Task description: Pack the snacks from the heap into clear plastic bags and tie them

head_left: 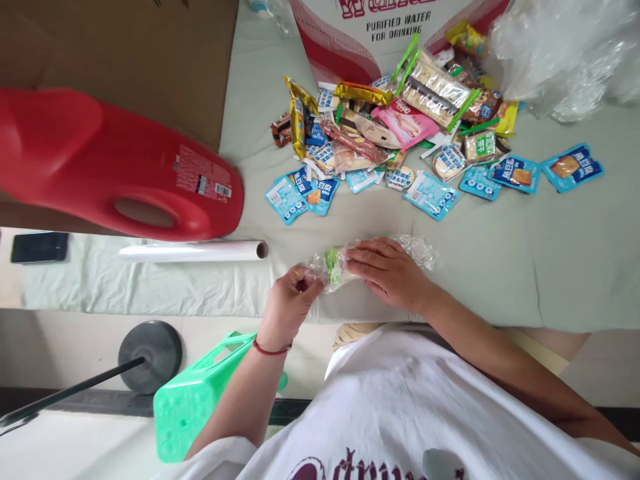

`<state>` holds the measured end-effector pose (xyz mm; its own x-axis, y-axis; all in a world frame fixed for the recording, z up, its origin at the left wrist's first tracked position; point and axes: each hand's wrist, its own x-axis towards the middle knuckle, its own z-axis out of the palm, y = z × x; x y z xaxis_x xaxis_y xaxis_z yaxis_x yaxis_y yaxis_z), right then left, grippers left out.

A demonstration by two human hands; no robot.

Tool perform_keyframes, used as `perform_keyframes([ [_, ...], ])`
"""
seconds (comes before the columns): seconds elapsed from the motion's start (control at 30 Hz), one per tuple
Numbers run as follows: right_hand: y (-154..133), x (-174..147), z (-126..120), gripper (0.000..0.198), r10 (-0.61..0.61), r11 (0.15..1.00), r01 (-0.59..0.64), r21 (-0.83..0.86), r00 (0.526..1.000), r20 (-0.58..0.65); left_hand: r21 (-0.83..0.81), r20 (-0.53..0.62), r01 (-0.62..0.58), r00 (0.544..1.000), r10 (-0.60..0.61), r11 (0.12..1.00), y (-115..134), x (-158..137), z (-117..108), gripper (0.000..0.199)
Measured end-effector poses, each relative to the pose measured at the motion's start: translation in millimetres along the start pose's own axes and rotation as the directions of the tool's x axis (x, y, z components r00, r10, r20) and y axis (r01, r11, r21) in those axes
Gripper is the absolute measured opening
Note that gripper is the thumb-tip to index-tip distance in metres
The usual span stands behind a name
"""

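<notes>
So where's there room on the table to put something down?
Bare tablecloth lies right of the right hand and clear wrap, below the blue packets; a narrower strip separates packets from that hand. The snack pile by the box is crowded.

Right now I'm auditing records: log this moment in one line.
left hand: pinching clear film | right hand: resting on it | snack pile: beyond both hands

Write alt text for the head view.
A person's left hand pinches clear plastic beside a green-marked packet, the right hand over it, on a table. Beyond lie scattered snack packets and a water box; a red jug is at left.
</notes>
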<state>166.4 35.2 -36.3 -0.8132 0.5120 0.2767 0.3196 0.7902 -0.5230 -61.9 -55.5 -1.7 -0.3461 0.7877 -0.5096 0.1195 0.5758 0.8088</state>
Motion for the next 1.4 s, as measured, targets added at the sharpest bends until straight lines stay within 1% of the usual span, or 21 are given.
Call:
perform_keyframes([
  [0.13, 0, 0, -1, 0.047, 0.000, 1.000, 0.000, 0.001, 1.000, -0.001, -0.179, -0.066, 0.077, 0.994, -0.090, 0.981, -2, -2, -7, 0.031],
  [0.33, 0, 0, -1, 0.046, 0.002, 1.000, -0.002, 0.014, 1.000, -0.003, -0.235, -0.056, 0.073, 0.994, -0.089, 0.969, 1, 5, -22, 0.033],
  [0.47, 0, 0, -1, 0.044, 0.002, 1.000, -0.002, 0.005, 1.000, -0.019, -0.348, -0.056, 0.087, 0.992, -0.113, 0.933, 5, 14, -39, 0.031],
  [0.53, 0, 0, 0, 0.044, -0.006, 1.000, 0.006, -0.002, 1.000, -0.025, -0.393, -0.118, 0.008, 0.991, -0.059, 0.920, 5, 11, -43, 0.028],
  [0.6, 1, 0, 0, 0.044, -0.018, 1.000, 0.017, -0.007, 0.999, -0.030, -0.386, -0.140, -0.106, 0.989, 0.056, 0.917, 2, 1, -40, 0.022],
  [0.67, 1, 0, 1, 0.043, -0.026, 1.000, 0.026, -0.012, 0.999, -0.033, -0.314, -0.066, -0.188, 0.982, 0.176, 0.931, -1, -12, -32, 0.019],
  [0.73, 1, 0, 1, 0.042, -0.024, 1.000, 0.023, -0.015, 0.999, -0.034, -0.166, 0.037, -0.241, 0.968, 0.250, 0.956, -4, -20, -23, 0.033],
  [0.77, 1, 0, 1, 0.042, -0.021, 1.000, 0.020, -0.016, 0.999, -0.033, -0.077, 0.065, -0.273, 0.958, 0.278, 0.959, -6, -22, -19, 0.036],
  [0.8, 1, 0, 1, 0.042, -0.018, 1.000, 0.018, -0.018, 0.999, -0.031, 0.006, 0.073, -0.301, 0.951, 0.300, 0.954, -7, -22, -16, 0.033],
  [0.87, 1, 0, 1, 0.043, -0.018, 1.000, 0.017, -0.021, 0.999, -0.026, 0.107, 0.009, -0.305, 0.952, 0.305, 0.946, -10, -19, -15, 0.020],
  [0.9, 1, 0, 1, 0.043, -0.019, 1.000, 0.019, -0.024, 1.000, -0.023, 0.113, -0.048, -0.278, 0.957, 0.285, 0.954, -12, -16, -16, 0.019],
  [1.0, -1, 1, 0, 0.041, -0.023, 0.999, 0.023, -0.040, 1.000, -0.015, -0.014, -0.210, -0.132, 0.969, 0.126, 0.991, -19, -8, -25, 0.028],
  [1.07, -2, 1, 0, 0.041, -0.020, 0.999, 0.019, -0.045, 1.000, -0.015, -0.102, -0.278, -0.065, 0.960, 0.034, 0.993, -23, -6, -30, 0.034],
  [1.13, -2, 1, 0, 0.041, -0.013, 0.999, 0.012, -0.040, 1.000, -0.016, -0.081, -0.334, -0.053, 0.942, 0.023, 0.995, -24, -7, -31, 0.037],
  [1.17, -2, 1, 0, 0.041, -0.010, 0.999, 0.010, -0.036, 1.000, -0.015, -0.006, -0.349, -0.077, 0.935, 0.070, 0.997, -24, -8, -30, 0.037],
  [1.2, -3, 1, 0, 0.041, -0.011, 0.999, 0.010, -0.033, 1.000, -0.014, 0.106, -0.349, -0.124, 0.924, 0.154, 0.987, -22, -8, -28, 0.040],
  [1.23, -3, 1, 0, 0.041, -0.013, 0.999, 0.012, -0.033, 1.000, -0.013, 0.239, -0.329, -0.191, 0.907, 0.265, 0.952, -19, -8, -25, 0.045],
  [1.3, -3, 1, -1, 0.041, -0.023, 0.999, 0.022, -0.035, 1.000, -0.005, 0.486, -0.238, -0.334, 0.839, 0.490, 0.808, -12, -4, -17, 0.059],
  [1.33, -3, 1, -1, 0.042, -0.030, 0.999, 0.030, -0.037, 1.000, 0.002, 0.572, -0.186, -0.381, 0.802, 0.567, 0.726, -9, 0, -12, 0.063],
  [1.37, -3, 1, -1, 0.043, -0.037, 0.999, 0.037, -0.039, 0.999, 0.009, 0.633, -0.143, -0.405, 0.777, 0.613, 0.660, -6, 5, -8, 0.061],
  [1.4, -2, 0, -1, 0.044, -0.043, 0.998, 0.044, -0.039, 0.999, 0.014, 0.673, -0.110, -0.412, 0.766, 0.634, 0.615, -5, 10, -4, 0.055],
])
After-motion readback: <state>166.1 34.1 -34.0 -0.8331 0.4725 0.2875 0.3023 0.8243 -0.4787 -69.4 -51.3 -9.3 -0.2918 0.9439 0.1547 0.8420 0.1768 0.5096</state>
